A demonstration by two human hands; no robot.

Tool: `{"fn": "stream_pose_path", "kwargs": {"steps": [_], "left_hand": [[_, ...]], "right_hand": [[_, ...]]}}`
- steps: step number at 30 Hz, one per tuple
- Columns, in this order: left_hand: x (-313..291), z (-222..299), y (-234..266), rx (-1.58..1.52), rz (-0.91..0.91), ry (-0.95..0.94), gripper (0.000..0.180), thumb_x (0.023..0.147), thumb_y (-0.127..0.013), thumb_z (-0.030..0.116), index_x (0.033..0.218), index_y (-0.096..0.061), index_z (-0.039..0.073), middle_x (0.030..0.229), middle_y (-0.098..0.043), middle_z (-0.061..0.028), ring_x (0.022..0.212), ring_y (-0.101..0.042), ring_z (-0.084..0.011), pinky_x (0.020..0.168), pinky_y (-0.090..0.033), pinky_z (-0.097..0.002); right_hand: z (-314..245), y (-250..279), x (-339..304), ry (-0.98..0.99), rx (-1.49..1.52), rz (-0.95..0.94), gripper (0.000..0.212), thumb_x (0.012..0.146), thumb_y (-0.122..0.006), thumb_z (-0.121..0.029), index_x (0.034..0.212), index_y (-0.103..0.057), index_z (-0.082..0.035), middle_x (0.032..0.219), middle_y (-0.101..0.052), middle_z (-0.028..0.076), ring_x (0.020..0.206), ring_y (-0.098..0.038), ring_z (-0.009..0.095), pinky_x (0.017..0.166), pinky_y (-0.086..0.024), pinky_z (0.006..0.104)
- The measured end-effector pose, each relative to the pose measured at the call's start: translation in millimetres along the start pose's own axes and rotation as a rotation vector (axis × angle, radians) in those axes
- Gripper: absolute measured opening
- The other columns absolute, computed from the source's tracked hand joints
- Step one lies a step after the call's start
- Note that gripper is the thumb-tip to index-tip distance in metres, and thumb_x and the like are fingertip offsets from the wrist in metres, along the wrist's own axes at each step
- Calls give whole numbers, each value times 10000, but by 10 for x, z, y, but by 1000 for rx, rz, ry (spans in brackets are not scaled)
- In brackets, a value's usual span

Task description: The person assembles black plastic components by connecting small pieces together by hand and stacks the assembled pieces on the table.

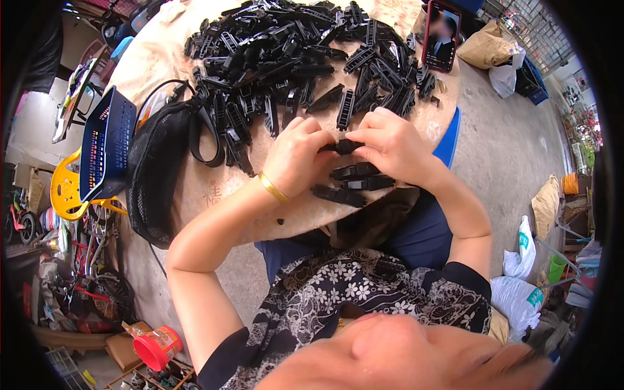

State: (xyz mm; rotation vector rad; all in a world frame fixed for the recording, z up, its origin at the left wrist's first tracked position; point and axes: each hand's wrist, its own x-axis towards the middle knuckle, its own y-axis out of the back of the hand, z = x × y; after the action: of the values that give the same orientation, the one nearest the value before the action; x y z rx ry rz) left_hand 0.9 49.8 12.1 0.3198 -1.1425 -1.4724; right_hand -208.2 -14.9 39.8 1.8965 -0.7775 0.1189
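Between both hands, just above the near part of the round table (224, 224), is a small black plastic piece (344, 147). My left hand (300, 153), a gold bangle at its wrist, pinches the piece's left end. The fingers of my right hand (390, 144) close on its right side. Right below my hands lie a few similar black pieces (354, 171) near the table's edge. A large heap of black ribbed plastic parts (260, 58) spreads over the far half of the table; its nearest parts reach almost to my fingertips.
A black mesh bag (162, 156) with straps rests on the table's left edge. Beside it, a dark blue basket (107, 143) stands on a yellow stool (68, 188). A phone (442, 36) is at the far right of the table. Plastic bags (517, 302) sit on the floor at right.
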Motion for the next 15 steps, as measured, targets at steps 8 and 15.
{"fn": "stream_pose_path", "kwargs": {"steps": [8, 15], "left_hand": [[4, 2, 131, -122, -117, 186, 186, 672, -743, 124, 778, -635, 16, 814, -583, -127, 837, -564, -326, 743, -467, -393], [11, 0, 65, -187, -137, 179, 201, 657, -760, 145, 759, -640, 19, 789, -585, -123, 797, -571, -313, 706, -471, -390]], "right_hand": [[50, 38, 0, 15, -109, -53, 226, 677, -717, -59, 894, -674, -11, 790, -585, 88, 766, -558, 267, 680, -473, 359], [99, -109, 52, 131, 0, -45, 216, 673, -713, -69, 872, -661, -3, 759, -551, 101, 747, -549, 276, 670, -466, 364]]}}
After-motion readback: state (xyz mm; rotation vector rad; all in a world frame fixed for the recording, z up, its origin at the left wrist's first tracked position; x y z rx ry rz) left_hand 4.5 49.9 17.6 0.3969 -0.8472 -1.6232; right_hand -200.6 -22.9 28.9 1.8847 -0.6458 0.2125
